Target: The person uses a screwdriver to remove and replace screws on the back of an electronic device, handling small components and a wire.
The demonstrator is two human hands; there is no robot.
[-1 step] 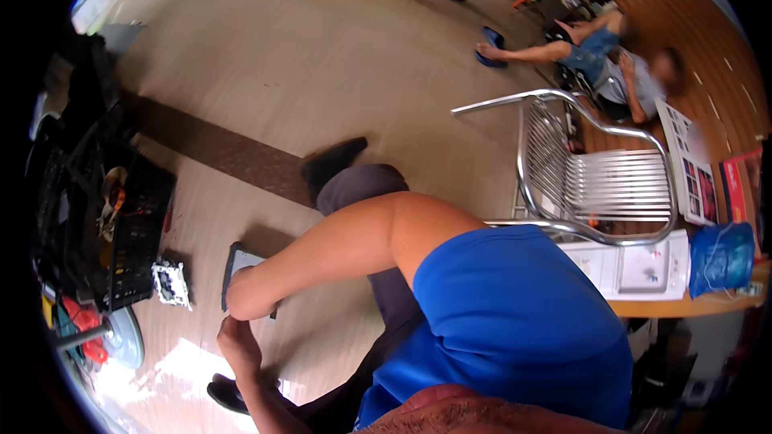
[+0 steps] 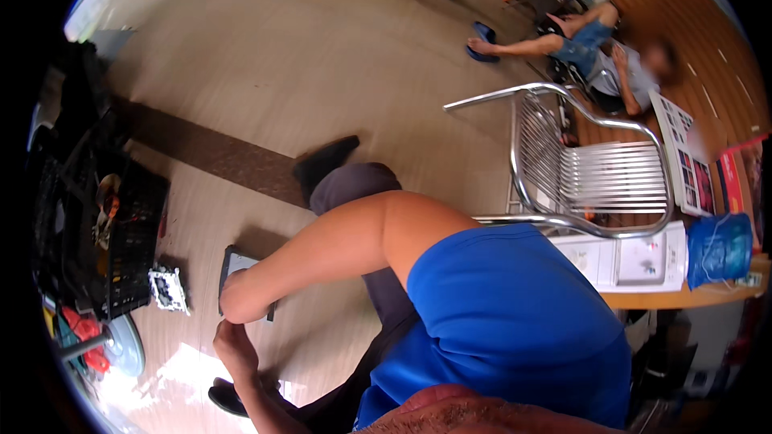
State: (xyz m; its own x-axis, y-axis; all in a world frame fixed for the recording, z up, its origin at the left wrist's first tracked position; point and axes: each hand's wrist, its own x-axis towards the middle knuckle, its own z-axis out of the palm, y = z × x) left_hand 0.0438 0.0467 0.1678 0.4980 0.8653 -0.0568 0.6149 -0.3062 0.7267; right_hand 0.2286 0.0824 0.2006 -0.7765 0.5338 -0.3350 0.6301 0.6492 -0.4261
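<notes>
panel (image 2: 240, 262), lower left of frame; likely light, stiff, maybe fragile, best held by edges. right hand (image 2: 243, 297) over it, left hand (image 2: 236, 344) just below; grips hidden, can't tell.

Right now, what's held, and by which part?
I cannot tell: the right hand hides any grip on the dark-edged grey panel; the left hand shows nothing clearly held.

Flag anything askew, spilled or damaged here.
One oddity: a white-and-black openwork part lies loose on the floor beside the black plastic crate; can't tell if it's broken. The bright floor patch looks like glare, not a spill. The grey panel at the right hand is partly hidden.
</notes>
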